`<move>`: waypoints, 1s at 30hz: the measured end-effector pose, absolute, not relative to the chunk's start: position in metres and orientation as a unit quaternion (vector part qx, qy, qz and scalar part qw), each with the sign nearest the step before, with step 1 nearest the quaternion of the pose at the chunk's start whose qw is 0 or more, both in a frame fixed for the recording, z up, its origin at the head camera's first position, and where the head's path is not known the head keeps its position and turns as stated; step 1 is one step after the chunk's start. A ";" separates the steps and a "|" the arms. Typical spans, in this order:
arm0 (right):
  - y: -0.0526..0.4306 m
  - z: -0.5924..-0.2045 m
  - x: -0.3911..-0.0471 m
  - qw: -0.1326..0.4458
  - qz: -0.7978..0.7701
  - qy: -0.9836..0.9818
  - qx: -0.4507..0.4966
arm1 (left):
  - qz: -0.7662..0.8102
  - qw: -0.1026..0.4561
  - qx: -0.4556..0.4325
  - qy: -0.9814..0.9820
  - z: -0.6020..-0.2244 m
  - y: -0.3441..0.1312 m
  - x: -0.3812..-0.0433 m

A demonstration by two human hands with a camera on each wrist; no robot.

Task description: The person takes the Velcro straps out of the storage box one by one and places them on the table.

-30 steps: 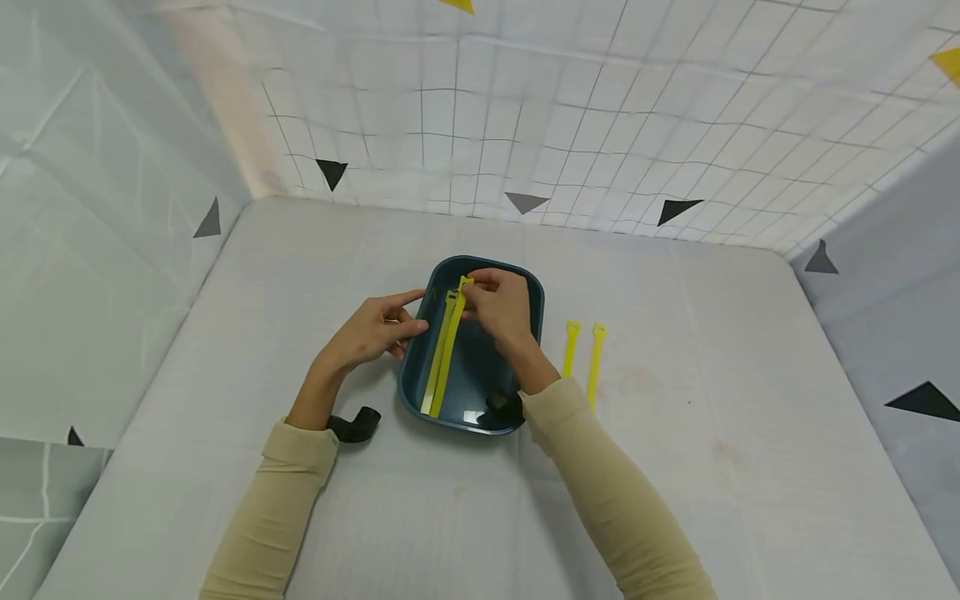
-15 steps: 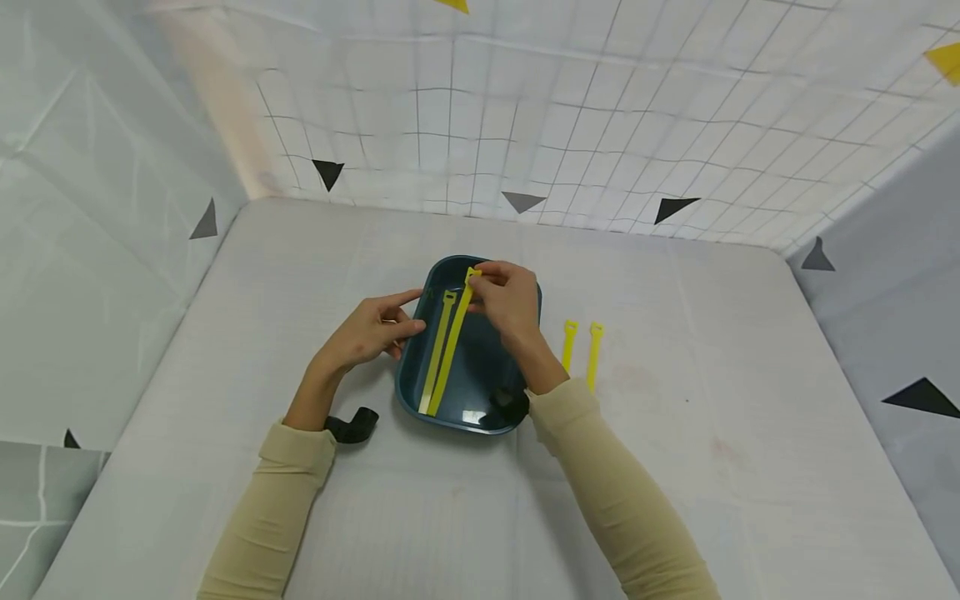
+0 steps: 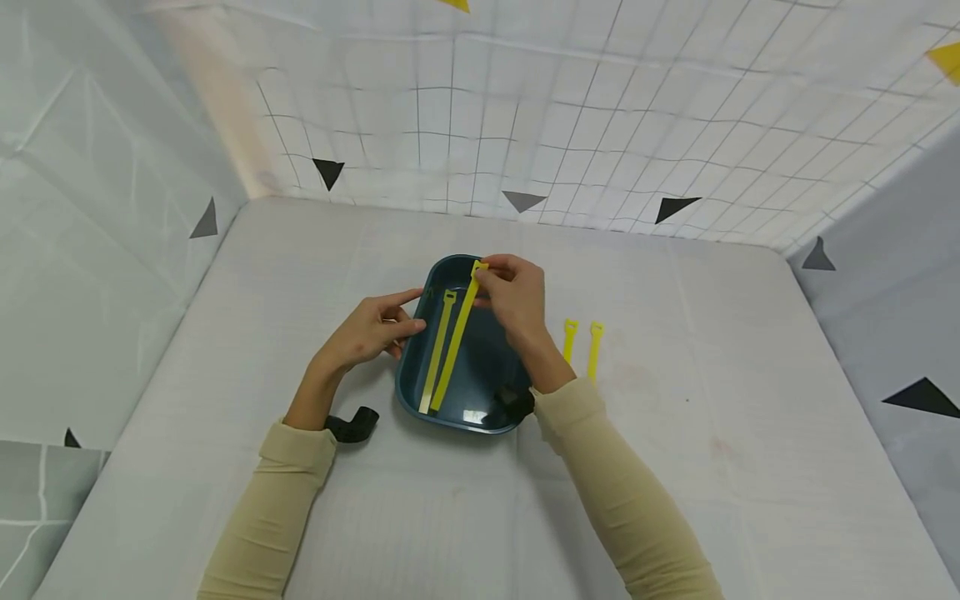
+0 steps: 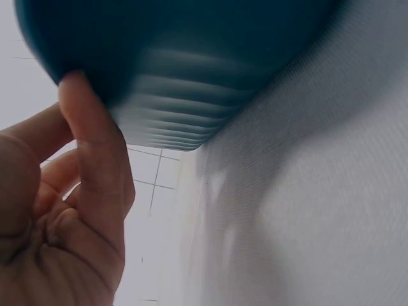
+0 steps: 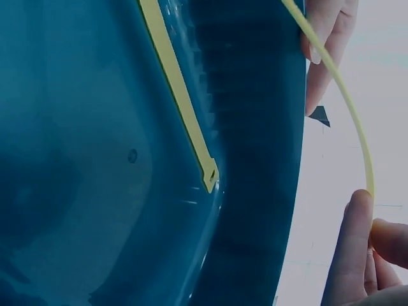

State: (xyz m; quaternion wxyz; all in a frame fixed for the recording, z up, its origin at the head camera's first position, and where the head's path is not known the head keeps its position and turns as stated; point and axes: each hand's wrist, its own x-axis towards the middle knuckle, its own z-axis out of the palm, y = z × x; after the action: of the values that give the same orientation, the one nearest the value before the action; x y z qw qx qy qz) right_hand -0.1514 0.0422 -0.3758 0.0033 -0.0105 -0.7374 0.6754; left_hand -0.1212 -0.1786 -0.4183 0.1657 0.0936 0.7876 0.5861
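My right hand [image 3: 516, 293] pinches a long yellow cable tie [image 3: 456, 346] by its slotted head, between thumb and index finger. The tie slants down through the dark blue tray [image 3: 480, 428]; in the right wrist view the held tie [image 5: 352, 107] bows in a curve. A second yellow cable tie [image 3: 437, 354] lies along the left side of the tray floor, its slotted head towards the far end. My left hand [image 3: 367, 333] touches the tray's left rim with thumb and extended index finger, spread apart. In the left wrist view, a fingertip rests against the tray wall [image 4: 185, 95].
Two more yellow cable ties [image 3: 595, 350] lie on the white table [image 3: 712, 358] right of the tray, partly behind my right forearm. Black wrist cameras [image 3: 354, 425] sit under both wrists. A gridded white sheet [image 3: 555, 108] stands behind the table.
My right hand has moved right and slightly away from me, drawing the head of the held cable tie apart from the one lying in the tray. My left hand and the tray stay put.
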 end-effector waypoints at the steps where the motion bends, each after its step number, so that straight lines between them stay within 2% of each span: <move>1: 0.043 -0.376 -0.151 0.004 0.675 -0.738 -0.009 | 0.586 0.166 0.093 0.788 -0.418 -0.179 -0.121; 30: 0.054 -0.370 -0.150 -0.012 0.689 -0.724 -0.025 | 0.576 0.161 0.097 0.796 -0.417 -0.178 -0.120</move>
State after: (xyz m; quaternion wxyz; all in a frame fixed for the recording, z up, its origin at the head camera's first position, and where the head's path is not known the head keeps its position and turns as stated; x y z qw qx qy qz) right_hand -0.1498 0.0541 -0.3697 -0.0121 -0.0248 -0.7244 0.6889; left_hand -0.1200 -0.1785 -0.4174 0.1612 0.0975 0.7956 0.5758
